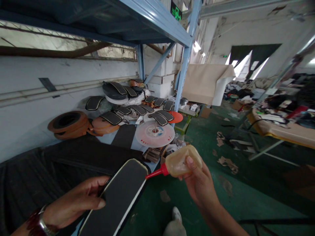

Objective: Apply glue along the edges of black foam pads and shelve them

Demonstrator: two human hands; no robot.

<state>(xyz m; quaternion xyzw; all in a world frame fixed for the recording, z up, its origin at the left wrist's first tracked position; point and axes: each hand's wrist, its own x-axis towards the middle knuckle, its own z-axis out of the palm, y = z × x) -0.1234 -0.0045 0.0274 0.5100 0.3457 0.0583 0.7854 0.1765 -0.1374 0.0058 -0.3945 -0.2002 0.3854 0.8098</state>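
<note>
My left hand [78,198] grips a long dark padded panel [123,193] with rounded corners, thumb on its top face and fingers at the left edge. A pale line runs along the panel's rim. My right hand [200,180] squeezes a soft, yellowish glue bottle [183,160], tipped sideways. Its red nozzle [157,171] points left, and the tip touches or nearly touches the panel's right edge near the far corner. The near end of the panel runs out of the picture.
Several similar dark panels [139,109] lie spread beyond, near orange tape rolls [69,122] and a translucent disc [162,137]. Black fabric [81,154] covers the surface at left. A blue rack post [183,75] stands ahead. Scraps [227,164] litter the green floor.
</note>
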